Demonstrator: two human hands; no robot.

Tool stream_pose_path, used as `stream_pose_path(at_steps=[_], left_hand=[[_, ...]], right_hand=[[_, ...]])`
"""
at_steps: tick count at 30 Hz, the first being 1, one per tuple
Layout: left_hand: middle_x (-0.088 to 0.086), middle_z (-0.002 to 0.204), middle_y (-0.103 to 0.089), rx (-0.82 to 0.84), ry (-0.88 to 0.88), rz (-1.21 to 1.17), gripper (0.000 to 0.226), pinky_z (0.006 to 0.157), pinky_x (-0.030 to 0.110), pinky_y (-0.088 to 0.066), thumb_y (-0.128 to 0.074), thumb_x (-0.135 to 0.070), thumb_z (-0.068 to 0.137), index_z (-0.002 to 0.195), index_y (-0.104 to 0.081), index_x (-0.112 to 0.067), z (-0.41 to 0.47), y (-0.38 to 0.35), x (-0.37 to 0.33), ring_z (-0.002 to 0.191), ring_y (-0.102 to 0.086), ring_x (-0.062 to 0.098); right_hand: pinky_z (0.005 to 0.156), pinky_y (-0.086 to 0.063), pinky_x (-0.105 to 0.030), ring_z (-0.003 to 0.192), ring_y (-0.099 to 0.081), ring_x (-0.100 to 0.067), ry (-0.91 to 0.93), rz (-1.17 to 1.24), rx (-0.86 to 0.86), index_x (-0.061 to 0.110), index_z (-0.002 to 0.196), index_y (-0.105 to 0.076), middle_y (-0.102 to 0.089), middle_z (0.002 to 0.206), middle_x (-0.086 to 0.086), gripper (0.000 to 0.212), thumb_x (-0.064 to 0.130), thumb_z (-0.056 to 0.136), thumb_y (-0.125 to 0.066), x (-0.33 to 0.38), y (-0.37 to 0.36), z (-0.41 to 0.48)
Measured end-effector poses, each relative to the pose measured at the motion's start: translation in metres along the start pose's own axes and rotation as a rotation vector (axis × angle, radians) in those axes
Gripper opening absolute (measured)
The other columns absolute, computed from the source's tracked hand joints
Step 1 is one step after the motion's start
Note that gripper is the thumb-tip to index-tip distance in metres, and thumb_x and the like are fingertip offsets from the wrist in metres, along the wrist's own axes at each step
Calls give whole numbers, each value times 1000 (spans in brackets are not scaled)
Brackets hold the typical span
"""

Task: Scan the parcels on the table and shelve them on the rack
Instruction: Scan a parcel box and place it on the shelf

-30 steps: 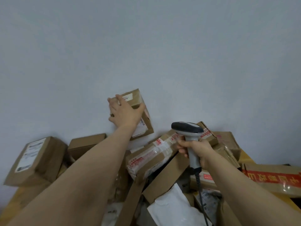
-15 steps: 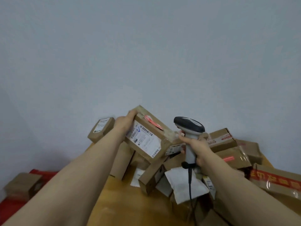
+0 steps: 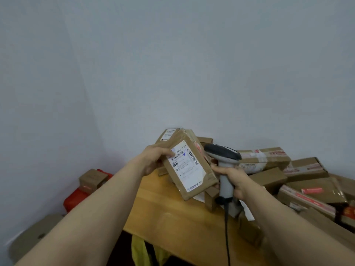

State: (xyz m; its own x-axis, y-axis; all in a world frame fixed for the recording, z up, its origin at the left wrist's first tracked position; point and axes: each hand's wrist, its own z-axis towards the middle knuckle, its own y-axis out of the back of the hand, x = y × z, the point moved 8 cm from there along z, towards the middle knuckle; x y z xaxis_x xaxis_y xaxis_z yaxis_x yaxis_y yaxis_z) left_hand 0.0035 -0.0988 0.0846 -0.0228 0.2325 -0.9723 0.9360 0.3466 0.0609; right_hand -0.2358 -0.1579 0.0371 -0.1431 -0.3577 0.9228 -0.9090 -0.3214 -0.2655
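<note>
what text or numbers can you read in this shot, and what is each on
"9230 (DA1)", first digit unsure: top of the white label on the parcel in the left hand.
Blue handwritten tick: same label, by the barcodes.
Chinese print along that label's bottom edge: too blurred to read.
Small label on the parcel behind: too small to read.
Red tape print on the parcels at right: blurred.

parcel: brown, white label up | tilted, held above table | scanner just beside
</note>
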Motion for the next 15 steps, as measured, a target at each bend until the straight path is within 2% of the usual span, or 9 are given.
stream_pose_path(at_steps=[2, 3, 5, 6, 9, 13, 15], left_hand=[[11, 96, -75, 9, -17, -88, 35, 73, 33, -56, -71, 3, 77, 110, -63, -1, -15, 17, 8, 88, -71, 24], [10, 97, -75, 13, -20, -131, 33, 74, 32, -55, -74, -1, 76, 108, -65, -3, -24, 25, 13, 88, -71, 22], [4, 97, -75, 17, -9, -160, 32, 72, 34, -54, -77, -12, 75, 105, -68, -11, -44, 41, 24, 90, -70, 17], [3, 100, -75, 27, -13, -173, 33, 71, 36, -54, -76, -15, 76, 108, -67, -14, -54, 50, 29, 93, -70, 19], [13, 115, -70, 79, -30, -348, 46, 76, 46, -58, -70, -6, 79, 124, -59, -10, -81, 79, 43, 104, -68, 30], [12, 118, -68, 14, -8, -339, 75, 85, 59, -53, -75, -14, 63, 133, -48, -15, -110, 135, 64, 108, -65, 32], [8, 114, -70, -38, -13, -287, 78, 87, 58, -52, -82, -19, 60, 130, -48, -18, -123, 163, 71, 106, -66, 30]], right_hand=[[91, -51, -57, 92, -66, -37, -5, -14, 33, 0, 113, -63, -70, 101, -23, 55, 14, 62, -81, -2, -25, -7], [87, -53, -55, 93, -66, -37, -15, -22, 65, 0, 117, -61, -69, 105, -23, 57, 14, 66, -80, -5, -39, -11], [70, -58, -43, 84, -68, -31, -32, -30, 130, 1, 121, -60, -70, 101, -19, 59, 15, 67, -78, -13, -71, -20], [67, -58, -41, 82, -69, -29, -34, -32, 152, 1, 121, -60, -71, 100, -18, 60, 15, 65, -77, -18, -87, -25], [82, -53, -46, 89, -64, -30, -73, -34, 209, 0, 123, -60, -67, 107, -19, 65, 16, 63, -77, -38, -134, -42], [59, -56, -35, 85, -65, -27, -94, -57, 240, 4, 120, -62, -67, 109, -18, 53, 17, 70, -76, -59, -185, -60], [62, -56, -36, 92, -64, -28, -48, -56, 180, 7, 118, -62, -67, 111, -16, 46, 14, 76, -77, -64, -200, -67]])
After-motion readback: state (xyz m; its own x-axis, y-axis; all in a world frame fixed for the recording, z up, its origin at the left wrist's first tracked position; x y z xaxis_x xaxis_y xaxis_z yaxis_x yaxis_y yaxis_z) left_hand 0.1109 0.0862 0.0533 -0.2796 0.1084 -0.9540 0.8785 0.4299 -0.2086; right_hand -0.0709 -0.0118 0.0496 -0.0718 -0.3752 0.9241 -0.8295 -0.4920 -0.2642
